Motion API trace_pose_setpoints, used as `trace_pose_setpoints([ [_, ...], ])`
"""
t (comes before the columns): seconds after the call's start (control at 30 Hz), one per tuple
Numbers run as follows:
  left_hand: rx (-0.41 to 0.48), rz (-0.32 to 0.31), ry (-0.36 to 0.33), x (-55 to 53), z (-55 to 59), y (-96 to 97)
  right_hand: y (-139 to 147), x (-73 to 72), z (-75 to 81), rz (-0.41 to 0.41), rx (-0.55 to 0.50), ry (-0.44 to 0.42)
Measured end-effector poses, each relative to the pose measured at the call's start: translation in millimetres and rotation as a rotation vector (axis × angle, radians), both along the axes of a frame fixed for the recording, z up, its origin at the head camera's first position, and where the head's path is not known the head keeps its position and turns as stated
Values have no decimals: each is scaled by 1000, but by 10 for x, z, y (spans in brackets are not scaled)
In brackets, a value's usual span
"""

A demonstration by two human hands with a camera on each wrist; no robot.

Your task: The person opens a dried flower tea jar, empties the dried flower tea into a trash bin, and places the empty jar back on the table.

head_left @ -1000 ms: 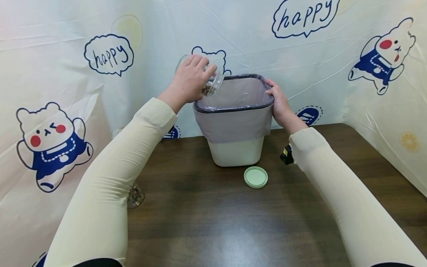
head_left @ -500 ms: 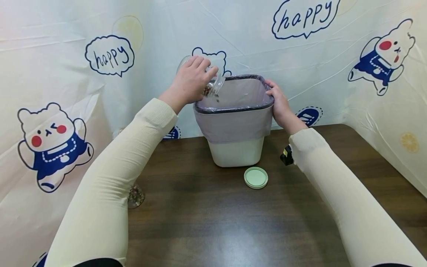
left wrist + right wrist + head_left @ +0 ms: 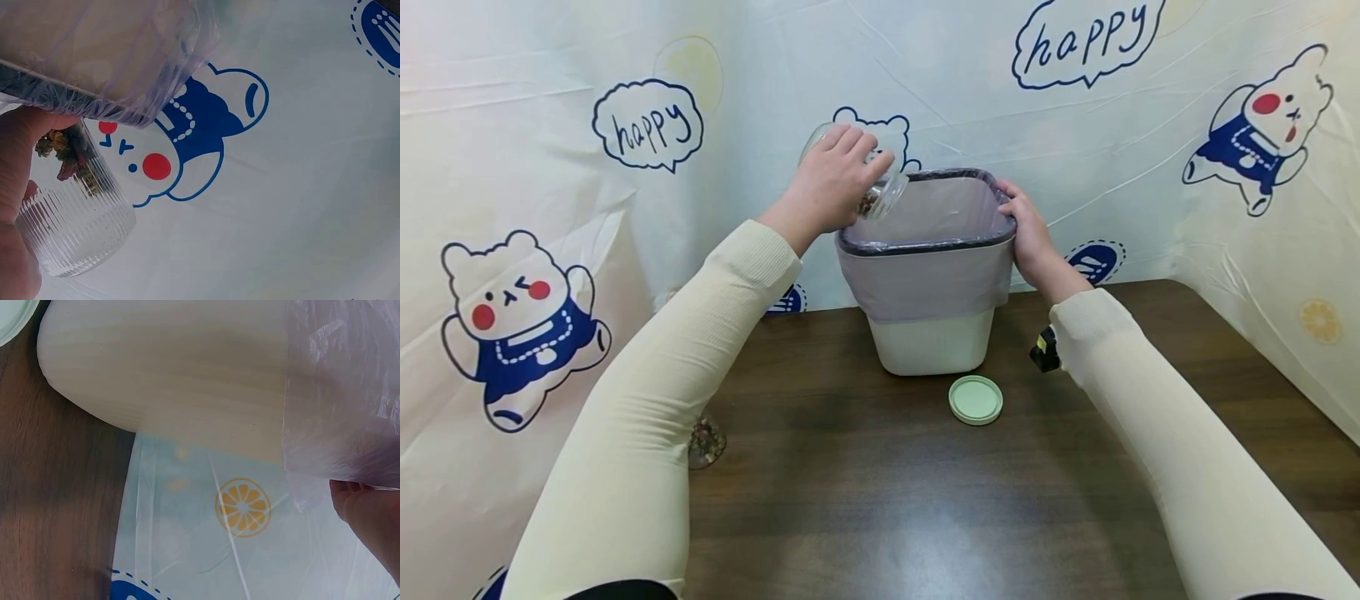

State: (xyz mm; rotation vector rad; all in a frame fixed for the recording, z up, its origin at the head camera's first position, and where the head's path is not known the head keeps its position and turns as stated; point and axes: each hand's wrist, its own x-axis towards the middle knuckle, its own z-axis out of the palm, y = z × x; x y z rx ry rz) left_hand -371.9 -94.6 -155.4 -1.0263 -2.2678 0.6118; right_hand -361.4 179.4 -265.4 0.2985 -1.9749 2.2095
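My left hand (image 3: 835, 179) grips a ribbed clear glass jar (image 3: 87, 219), tipped with its mouth over the left side of the bin. Dried flower bits (image 3: 62, 153) lie inside the jar towards its mouth. A pale waste bin (image 3: 928, 343) stands upright on the table, with a translucent purple bin bag (image 3: 925, 283) folded down over its dark rim. At the bin's right rim, my right hand (image 3: 1032, 237) holds the edge, thumb outside hidden in part. The bottom of the bin's inside is out of sight.
A light green round lid (image 3: 976, 400) lies on the brown table (image 3: 865, 500) before the bin. Beside my left sleeve, a glass container (image 3: 706, 442) of dried bits is partly covered. A small black object (image 3: 1045, 350) sits by the right cuff. A printed curtain (image 3: 760, 83) hangs behind.
Half a second ago a few bits were dropping from the jar's mouth; none show falling now. The jar and my left hand have shifted very slightly right. My right hand keeps its place.
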Motion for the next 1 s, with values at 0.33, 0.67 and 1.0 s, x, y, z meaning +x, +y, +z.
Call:
trace_pose_setpoints([
  [0.33, -29, -15, 30, 3, -5, 10, 0, 11, 2, -5, 1, -3],
  [0.67, -41, -27, 43, 2, -17, 10, -3, 6, -12, -10, 16, 3],
  [1.0, -76, 9, 40, 18, 18, 25, 3, 10, -15, -2, 15, 1],
])
